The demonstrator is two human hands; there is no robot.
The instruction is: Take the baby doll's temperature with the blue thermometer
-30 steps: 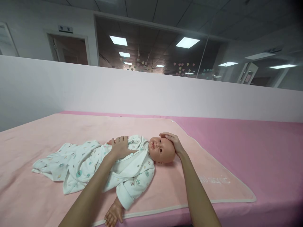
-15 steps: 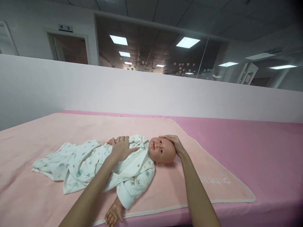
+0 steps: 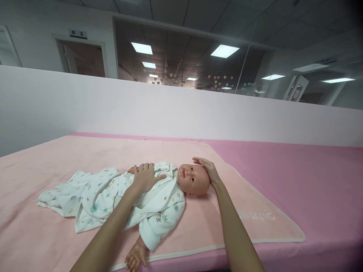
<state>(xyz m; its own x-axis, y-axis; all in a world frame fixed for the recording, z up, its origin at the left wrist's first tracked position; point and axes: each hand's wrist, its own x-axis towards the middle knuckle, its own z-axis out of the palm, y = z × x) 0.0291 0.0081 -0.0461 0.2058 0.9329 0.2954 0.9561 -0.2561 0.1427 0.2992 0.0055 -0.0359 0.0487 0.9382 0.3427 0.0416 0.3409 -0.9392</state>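
Observation:
A baby doll (image 3: 194, 180) lies on its back, its head toward the right. It wears a white printed romper (image 3: 99, 194) that spreads out to the left. My left hand (image 3: 146, 178) rests flat on the doll's chest, fingers spread over the cloth. At the crown of the head is my right hand (image 3: 209, 169), its palm beside the top of the head and its fingers stretched out and lifted off the forehead. One doll hand (image 3: 137, 257) reaches out of its sleeve at the near edge.
Under the doll lies a peach blanket (image 3: 227, 223) with a pale border, over a pink sheet (image 3: 320, 189). A low white partition (image 3: 181, 113) runs along the far side. Behind it are a large window (image 3: 187, 49) and a doorway (image 3: 85, 58).
The fingers of my right hand have lifted slightly off the doll's forehead and straightened. My left hand and the doll stay in place.

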